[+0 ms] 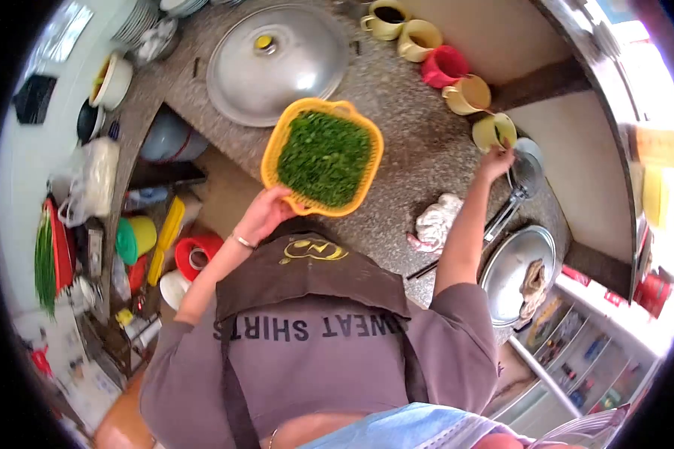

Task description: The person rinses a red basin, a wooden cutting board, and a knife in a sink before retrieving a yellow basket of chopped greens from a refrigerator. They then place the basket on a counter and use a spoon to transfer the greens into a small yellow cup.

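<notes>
My left hand [268, 212] grips the near edge of a yellow plastic basket [271, 138]. Finely chopped greens [326, 157] heap inside it, and it overlaps the edge of a large domed metal lid [236, 67]. Over on the right, my right hand [496, 162] is closed at the near rim of a pale yellow mug [484, 133], which has a bit of green inside. The fingers hide what they grip there. A metal ladle [526, 176] lies just beside that hand on the speckled counter.
Several mugs line the back, including a red mug [445, 66]. A crumpled white cloth [436, 224] lies between my arms. Farther right, a round metal lid [505, 273] carries a brown cloth [533, 288]. At left are a red ring-shaped item [193, 243] and spring onions [45, 258].
</notes>
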Action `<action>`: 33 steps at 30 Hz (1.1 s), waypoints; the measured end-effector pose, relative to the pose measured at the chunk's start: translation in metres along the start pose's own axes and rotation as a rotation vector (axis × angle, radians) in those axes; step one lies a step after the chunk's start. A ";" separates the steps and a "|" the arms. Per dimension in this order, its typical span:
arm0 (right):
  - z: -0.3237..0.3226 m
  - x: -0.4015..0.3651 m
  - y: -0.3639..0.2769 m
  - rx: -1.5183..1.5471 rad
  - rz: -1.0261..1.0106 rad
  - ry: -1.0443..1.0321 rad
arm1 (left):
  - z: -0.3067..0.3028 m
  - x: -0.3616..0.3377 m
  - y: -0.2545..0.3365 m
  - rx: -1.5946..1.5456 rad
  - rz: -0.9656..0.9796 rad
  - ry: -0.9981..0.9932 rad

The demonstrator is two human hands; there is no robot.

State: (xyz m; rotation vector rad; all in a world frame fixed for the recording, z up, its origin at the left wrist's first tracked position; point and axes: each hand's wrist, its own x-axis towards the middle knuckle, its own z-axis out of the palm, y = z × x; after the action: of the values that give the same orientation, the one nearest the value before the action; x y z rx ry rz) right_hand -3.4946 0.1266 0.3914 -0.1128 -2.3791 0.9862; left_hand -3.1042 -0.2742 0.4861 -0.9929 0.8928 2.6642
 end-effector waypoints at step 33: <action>-0.082 -0.175 -0.383 0.192 -1.008 -1.562 | 0.025 -0.011 0.077 0.324 -0.055 -0.061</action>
State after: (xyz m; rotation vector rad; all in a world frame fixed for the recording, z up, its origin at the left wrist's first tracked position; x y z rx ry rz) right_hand -3.2543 -0.1485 0.6160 2.4059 -2.6833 0.7616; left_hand -3.1361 -0.3213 0.5450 -0.8417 1.2152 2.3863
